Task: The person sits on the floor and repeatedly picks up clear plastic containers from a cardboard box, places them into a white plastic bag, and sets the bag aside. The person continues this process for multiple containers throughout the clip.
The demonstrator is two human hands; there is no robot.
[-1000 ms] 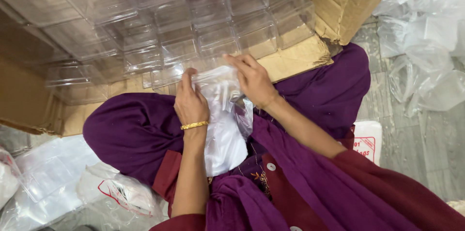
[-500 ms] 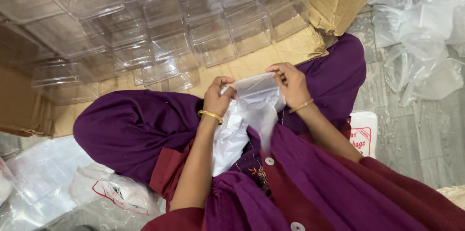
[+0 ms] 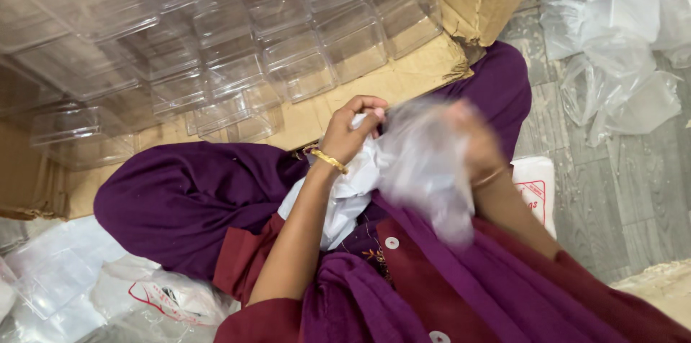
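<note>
**Our hands on a thin bag**

We sit on the floor with our legs folded under purple cloth [image 3: 187, 202]. Our left hand [image 3: 350, 131] is closed, and its fingers pinch the top of a white bag [image 3: 349, 192] that hangs down onto our lap. A gold bangle [image 3: 328, 160] sits on that wrist. Our right hand [image 3: 471, 145] is a blur, so we cannot tell how far it is open. A see-through bag [image 3: 425, 167] is in front of it, also blurred, and it touches the white bag. Just past our knees lies a flat cardboard box [image 3: 403, 80] full of clear boxes [image 3: 295, 62] in rows. More clear bags [image 3: 619, 48] lie on the grey floor [image 3: 619, 199] to our right.
</note>
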